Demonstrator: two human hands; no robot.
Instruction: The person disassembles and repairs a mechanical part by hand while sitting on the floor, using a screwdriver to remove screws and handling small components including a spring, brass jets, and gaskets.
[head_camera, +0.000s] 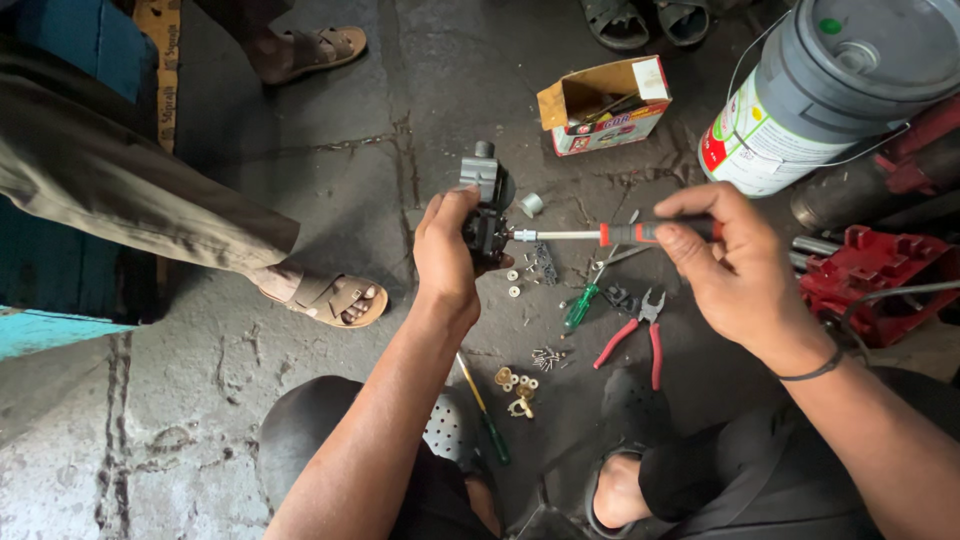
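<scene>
The left hand (447, 258) is clenched around a dark, blocky metal-and-plastic assembly (487, 205) with a cylindrical stub on its far end, held above the floor at centre scene. The right hand (728, 265) grasps the red-and-black handle of a screwdriver (610, 235); its bright steel shaft runs left and its tip meets the assembly's right side. Below lies a rough, cracked grey concrete floor (200, 400). On it, near the hands, rest red-handled pliers (640, 330), a green-handled screwdriver (582, 305), small white washers (512, 283) and a cluster of brass fittings (515, 388). Far of centre, an open cardboard box (603, 104) with a red and white printed side lies tilted. At far right stands a grey-lidded cylindrical bucket (815, 90) bearing a white, red and green label, with a red metal part (880, 275) just near of it.
</scene>
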